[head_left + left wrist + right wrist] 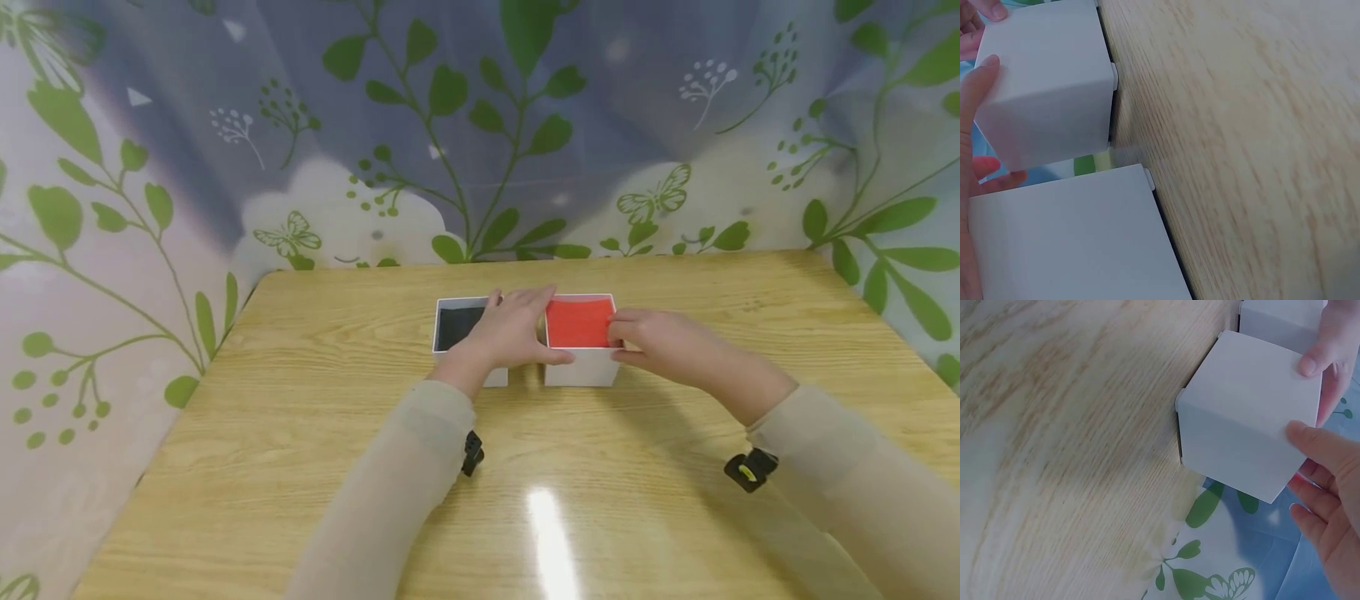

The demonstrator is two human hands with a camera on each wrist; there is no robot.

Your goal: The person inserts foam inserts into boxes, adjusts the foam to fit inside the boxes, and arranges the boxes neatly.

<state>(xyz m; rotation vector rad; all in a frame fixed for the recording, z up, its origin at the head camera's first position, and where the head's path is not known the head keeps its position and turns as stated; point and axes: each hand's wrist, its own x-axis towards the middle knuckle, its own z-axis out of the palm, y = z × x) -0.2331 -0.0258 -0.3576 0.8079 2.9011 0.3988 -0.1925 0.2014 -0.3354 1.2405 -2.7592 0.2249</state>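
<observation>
Two small open-topped white boxes stand side by side on the table. The right box [581, 368] has flat red material [579, 322] inside near its rim; the left box [436, 327] shows a black interior or contents [455, 327]. My left hand [510, 329] reaches over the left box and holds the right box's left side, thumb on its front face and fingers toward the back. My right hand [663, 342] grips the same box at its right rim, thumb [1313, 445] on the front and other fingers curled at the edge. Some fingertips are hidden.
Both boxes rest on a wood-grain table [300, 467], toward its far edge. Behind and beside it hangs a curtain [600, 125] with green leaves and butterflies. A bright reflection lies on the near tabletop. Small black devices [750, 471] are worn at both wrists.
</observation>
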